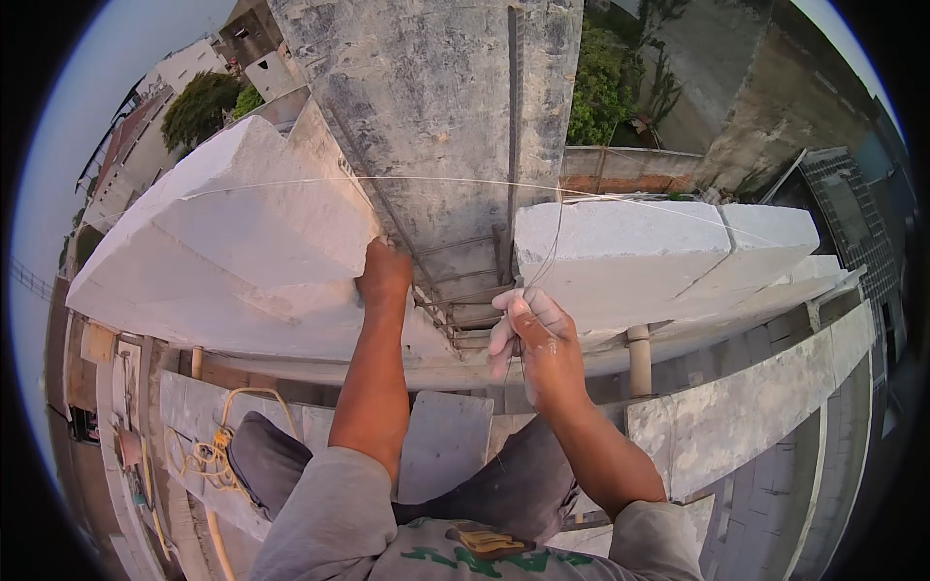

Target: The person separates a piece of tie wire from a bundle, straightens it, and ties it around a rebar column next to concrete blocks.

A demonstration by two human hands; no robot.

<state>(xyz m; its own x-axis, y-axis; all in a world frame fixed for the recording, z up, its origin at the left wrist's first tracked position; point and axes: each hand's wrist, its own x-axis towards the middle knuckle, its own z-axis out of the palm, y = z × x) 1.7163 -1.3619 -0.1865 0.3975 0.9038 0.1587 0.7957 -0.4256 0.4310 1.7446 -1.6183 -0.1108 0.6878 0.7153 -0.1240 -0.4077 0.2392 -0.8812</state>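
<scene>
My right hand (538, 339), dusted white on the fingers, pinches a thin wire (554, 247) that runs up past the white block wall (620, 237) on the right. Its lower end hangs below my fingers. My left hand (386, 271) is closed at the edge of the left white block wall (262, 223), beside the gap; its fingertips are hidden, so what they grip cannot be made out. Between my hands, steel reinforcing bars (465, 300) lie in the gap. Behind them a tall grey board (436, 116) stands upright.
A taut string (436, 180) crosses in front of the board above both walls. Planks (765, 397) lie below the wall on the right, with drops between the boards. A yellow rope (218, 455) is coiled beside my leg. Trees and roofs lie far below.
</scene>
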